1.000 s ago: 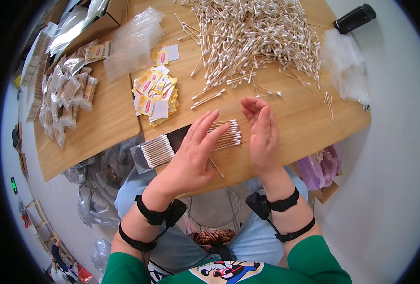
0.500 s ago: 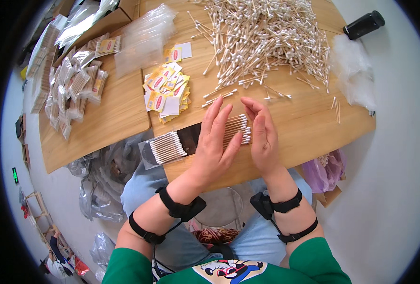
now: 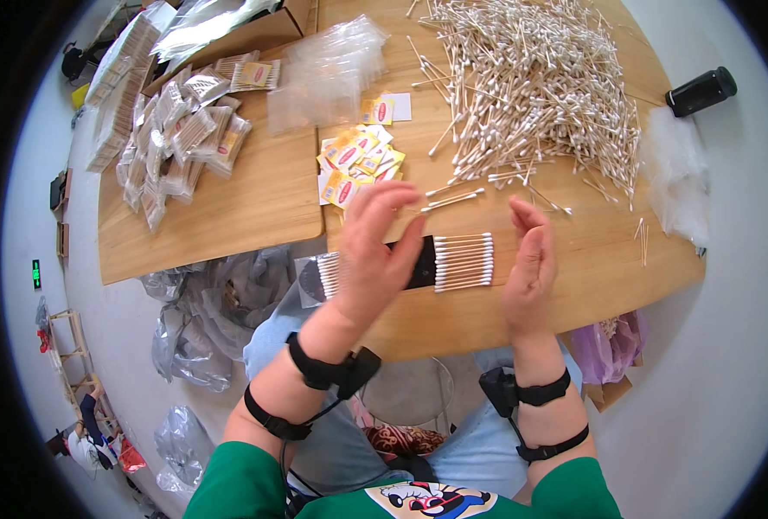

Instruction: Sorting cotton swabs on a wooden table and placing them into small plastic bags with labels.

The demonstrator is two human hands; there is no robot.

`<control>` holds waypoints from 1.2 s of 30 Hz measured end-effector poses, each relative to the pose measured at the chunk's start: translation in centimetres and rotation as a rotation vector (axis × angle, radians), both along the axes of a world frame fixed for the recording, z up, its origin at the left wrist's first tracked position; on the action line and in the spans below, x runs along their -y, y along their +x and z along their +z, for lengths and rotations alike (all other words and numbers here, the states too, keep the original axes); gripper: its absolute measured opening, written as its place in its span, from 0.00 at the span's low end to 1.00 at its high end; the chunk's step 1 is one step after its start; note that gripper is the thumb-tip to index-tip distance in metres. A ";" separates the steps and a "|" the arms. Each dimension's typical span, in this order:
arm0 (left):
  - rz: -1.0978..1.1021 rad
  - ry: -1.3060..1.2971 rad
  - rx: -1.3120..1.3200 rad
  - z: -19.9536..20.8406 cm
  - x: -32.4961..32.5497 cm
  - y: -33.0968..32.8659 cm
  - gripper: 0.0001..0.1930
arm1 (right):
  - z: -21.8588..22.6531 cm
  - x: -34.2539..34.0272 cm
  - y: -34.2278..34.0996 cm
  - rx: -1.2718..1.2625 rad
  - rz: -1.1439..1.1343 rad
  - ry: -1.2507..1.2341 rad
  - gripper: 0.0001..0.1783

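Note:
A neat row of cotton swabs lies on the table between my two hands, with its left tips on a black strip. My left hand, slightly blurred, hovers over the strip with curved fingers and thumb apart, holding nothing. Beneath its wrist side, a second row of swabs shows partly, beside the end of a clear bag. To the right of the swab row, my right hand stands on edge, apart from the swabs, fingers loosely bent and nothing in it.
A big heap of loose swabs covers the far right. Yellow-and-white cards and clear bags lie beyond my left hand. Filled swab packets are piled at the left. A black bottle lies at the far right.
My hands have moved apart, uncovering the right row of swabs, whose ends now look more even. My left hand has shifted left over the other row. The whole view has also shifted.

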State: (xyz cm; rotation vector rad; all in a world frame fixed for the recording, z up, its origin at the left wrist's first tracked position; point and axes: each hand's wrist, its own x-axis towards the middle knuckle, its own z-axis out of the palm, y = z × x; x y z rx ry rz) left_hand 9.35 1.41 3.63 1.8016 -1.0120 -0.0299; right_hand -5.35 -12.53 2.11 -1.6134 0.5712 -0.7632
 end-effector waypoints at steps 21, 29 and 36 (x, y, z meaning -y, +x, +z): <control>0.257 0.329 0.325 -1.4 -5.6 6.6 0.06 | 0.3 -1.6 3.3 -0.040 0.037 -0.261 0.14; 0.331 0.199 0.384 0.0 -5.6 6.4 0.04 | 1.0 -3.5 4.4 -0.079 0.064 -0.392 0.11; 0.085 0.189 0.479 1.4 -5.3 2.0 0.09 | 2.5 -6.8 5.5 0.022 0.298 -0.117 0.14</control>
